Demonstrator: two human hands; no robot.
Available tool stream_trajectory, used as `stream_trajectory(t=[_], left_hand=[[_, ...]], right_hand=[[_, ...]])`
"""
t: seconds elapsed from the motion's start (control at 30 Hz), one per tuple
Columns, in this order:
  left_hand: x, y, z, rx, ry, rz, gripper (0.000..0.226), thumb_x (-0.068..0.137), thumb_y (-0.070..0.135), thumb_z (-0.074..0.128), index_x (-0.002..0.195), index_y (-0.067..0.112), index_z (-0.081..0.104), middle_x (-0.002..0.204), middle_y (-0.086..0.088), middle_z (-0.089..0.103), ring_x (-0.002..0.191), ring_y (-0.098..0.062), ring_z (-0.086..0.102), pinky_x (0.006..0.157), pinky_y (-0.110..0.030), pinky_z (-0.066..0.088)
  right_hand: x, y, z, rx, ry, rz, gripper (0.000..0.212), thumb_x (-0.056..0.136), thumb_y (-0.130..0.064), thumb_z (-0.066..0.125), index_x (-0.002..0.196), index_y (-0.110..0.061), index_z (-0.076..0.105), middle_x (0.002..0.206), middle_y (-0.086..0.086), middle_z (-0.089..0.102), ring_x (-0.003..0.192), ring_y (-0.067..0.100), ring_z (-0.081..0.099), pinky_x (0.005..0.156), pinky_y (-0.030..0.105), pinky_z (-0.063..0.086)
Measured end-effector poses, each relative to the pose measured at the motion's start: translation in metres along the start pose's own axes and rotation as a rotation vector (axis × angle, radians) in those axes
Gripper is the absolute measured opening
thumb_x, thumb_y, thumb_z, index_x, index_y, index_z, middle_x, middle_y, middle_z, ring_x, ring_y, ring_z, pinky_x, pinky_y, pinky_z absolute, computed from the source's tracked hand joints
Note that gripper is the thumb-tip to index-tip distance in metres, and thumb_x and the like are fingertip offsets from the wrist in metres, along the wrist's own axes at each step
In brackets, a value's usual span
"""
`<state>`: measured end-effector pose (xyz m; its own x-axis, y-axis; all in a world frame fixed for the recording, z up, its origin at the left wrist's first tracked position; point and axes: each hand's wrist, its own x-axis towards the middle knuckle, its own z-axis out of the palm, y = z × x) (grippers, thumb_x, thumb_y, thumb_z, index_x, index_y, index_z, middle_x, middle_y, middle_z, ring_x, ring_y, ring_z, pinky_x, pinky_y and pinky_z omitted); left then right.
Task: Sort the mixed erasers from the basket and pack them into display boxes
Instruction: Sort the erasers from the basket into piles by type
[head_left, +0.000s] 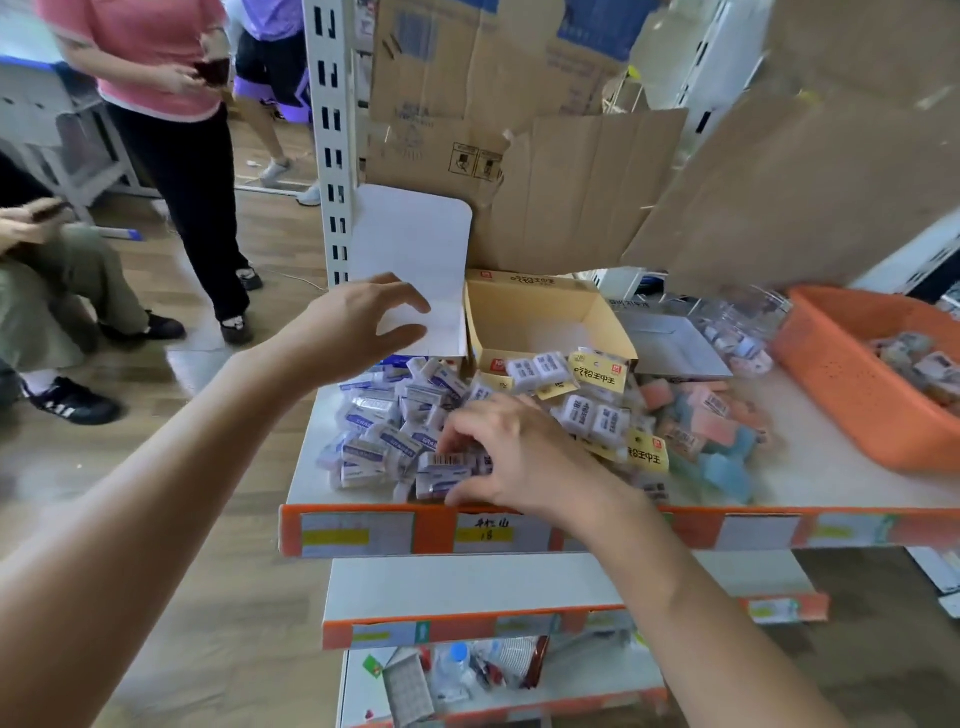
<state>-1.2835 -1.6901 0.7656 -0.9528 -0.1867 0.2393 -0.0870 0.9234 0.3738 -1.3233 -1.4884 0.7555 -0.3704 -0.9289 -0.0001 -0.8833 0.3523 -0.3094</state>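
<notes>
Sorting looks well advanced, while packing, judged from the layout, has barely begun.

1. Sorted groups. Three groups lie on the shelf (831, 478): white-and-blue erasers (379, 431) at the near left, yellow-carded packs (597, 376) in the middle, and pink and blue erasers (717, 436) to the right. Neighbouring groups touch at their borders.

2. Boxes. The yellow display box (545, 322) stands open just beyond the packs, and its visible floor is bare. To its left a white flap (415, 244) stands upright. The box below it is mostly hidden, so its fill level cannot be read.

3. Basket. The orange basket (852, 400) sits at the far right of the shelf, apart from the piles. Some erasers are visible inside it, so a portion remains to be sorted.

4. Right hand (514, 452). Its fingers are curled down over a small cluster at the near edge of the white-and-blue erasers. The thumb is on the near side and the fingertips on the left side, gripping several at once.

5. Left hand (363, 317). It is raised in front of the white flap, with the fingers spread and gently curved, and it holds nothing. Whether the fingertips touch the flap cannot be determined.

Remaining work, as an estimate: empty the basket, then load each group into its own box. The left box is the likely destination for the gripped cluster.
</notes>
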Motion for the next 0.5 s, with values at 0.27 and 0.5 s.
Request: stream_trajectory(t=[0.27,0.5], left_hand=[[0.002,0.006,0.0,-0.003,-0.011,0.011,0.029,0.09,0.032,0.054,0.116,0.02,0.058,0.121,-0.001,0.057,0.101,-0.022,0.058,0.092,-0.04,0.046],[0.023,0.045,0.013,0.016,-0.045,0.056,0.047,0.09,0.03,0.055,0.134,0.017,0.043,0.133,-0.006,0.049,0.116,-0.023,0.05,0.096,-0.034,0.039]], right_hand=[[-0.007,0.013,-0.023,0.122,0.126,0.046,0.036,0.082,-0.034,0.069,0.114,-0.02,0.06,0.114,-0.003,0.06,0.107,0.011,0.053,0.093,0.03,0.042],[-0.029,0.063,-0.057,0.028,0.303,0.181,0.035,0.089,-0.029,0.061,0.123,-0.019,0.056,0.123,-0.002,0.056,0.11,0.014,0.053,0.083,0.024,0.04]])
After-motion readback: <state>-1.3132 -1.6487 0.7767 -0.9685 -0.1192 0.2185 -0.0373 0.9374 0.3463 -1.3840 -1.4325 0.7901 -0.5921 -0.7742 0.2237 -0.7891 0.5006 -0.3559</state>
